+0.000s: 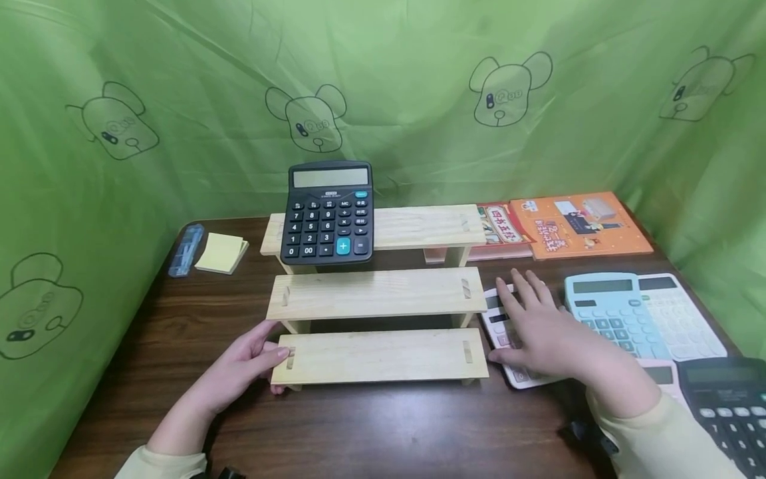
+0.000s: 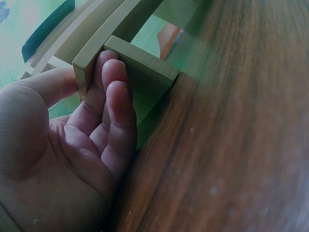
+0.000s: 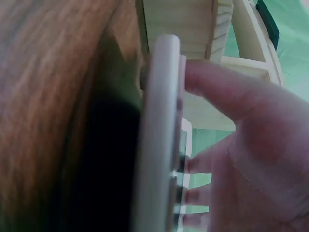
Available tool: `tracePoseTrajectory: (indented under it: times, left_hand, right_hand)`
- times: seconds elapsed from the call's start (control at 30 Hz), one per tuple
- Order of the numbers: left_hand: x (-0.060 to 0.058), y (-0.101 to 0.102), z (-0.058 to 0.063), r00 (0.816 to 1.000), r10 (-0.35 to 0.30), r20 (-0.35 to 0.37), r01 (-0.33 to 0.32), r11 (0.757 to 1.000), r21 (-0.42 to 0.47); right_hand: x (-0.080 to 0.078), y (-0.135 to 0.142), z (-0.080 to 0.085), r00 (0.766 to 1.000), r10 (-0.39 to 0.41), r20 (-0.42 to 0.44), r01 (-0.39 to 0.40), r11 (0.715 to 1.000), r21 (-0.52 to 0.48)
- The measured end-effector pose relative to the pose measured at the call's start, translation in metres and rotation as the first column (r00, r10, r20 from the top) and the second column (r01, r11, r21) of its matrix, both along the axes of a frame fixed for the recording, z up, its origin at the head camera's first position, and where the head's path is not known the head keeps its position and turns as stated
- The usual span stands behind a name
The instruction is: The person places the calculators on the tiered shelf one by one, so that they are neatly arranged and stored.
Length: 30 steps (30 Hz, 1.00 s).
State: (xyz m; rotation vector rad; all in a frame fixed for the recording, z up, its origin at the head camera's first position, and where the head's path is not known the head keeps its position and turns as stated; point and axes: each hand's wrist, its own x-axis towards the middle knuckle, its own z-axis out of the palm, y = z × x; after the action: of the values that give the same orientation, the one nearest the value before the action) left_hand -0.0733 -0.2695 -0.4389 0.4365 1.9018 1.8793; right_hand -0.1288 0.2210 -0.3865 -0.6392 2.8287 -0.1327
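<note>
A three-tier wooden stand (image 1: 377,293) sits in the middle of the brown table. My left hand (image 1: 239,366) pinches the left end of its lowest board (image 1: 383,356), thumb on top and fingers curled underneath beside the leg (image 2: 145,65). A black calculator (image 1: 327,219) leans at the left end of the top tier. Right of the stand, my right hand (image 1: 547,339) lies over a pink-and-white calculator (image 1: 498,322), its fingers spread and fairly straight. In the right wrist view the thumb touches the face of this calculator (image 3: 161,130) near its edge; the hand covers much of the keypad.
At the right are a blue calculator (image 1: 604,286), a white one (image 1: 676,313), a partly hidden pink one (image 1: 661,374) and a dark one (image 1: 727,382). Orange and red booklets (image 1: 589,226) lie behind. Yellow sticky notes (image 1: 221,253) and a blue transparent item (image 1: 187,250) lie back left. Green curtain (image 1: 407,100) surrounds the table.
</note>
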Motion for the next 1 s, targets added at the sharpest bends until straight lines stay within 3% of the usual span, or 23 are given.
tracePoseTrajectory:
  times: [0.27, 0.6, 1.0]
  left_hand:
    - [0.0002, 0.0007, 0.0022, 1.000, -0.001, 0.005, 0.001, 1.000, 0.001]
    - [-0.0007, 0.0002, 0.0042, 1.000, 0.005, 0.000, -0.005, 1.000, -0.015]
    - [-0.0006, -0.0008, 0.0020, 1.000, 0.004, 0.001, -0.004, 1.000, -0.015]
  right_hand:
    - [-0.0009, -0.0040, -0.0073, 0.999, -0.002, -0.033, 0.003, 0.998, 0.055]
    - [-0.0007, -0.0042, -0.0044, 0.995, 0.015, -0.094, -0.008, 0.997, 0.080]
    - [-0.0005, -0.0073, -0.0010, 0.998, -0.022, -0.056, 0.029, 0.991, 0.130]
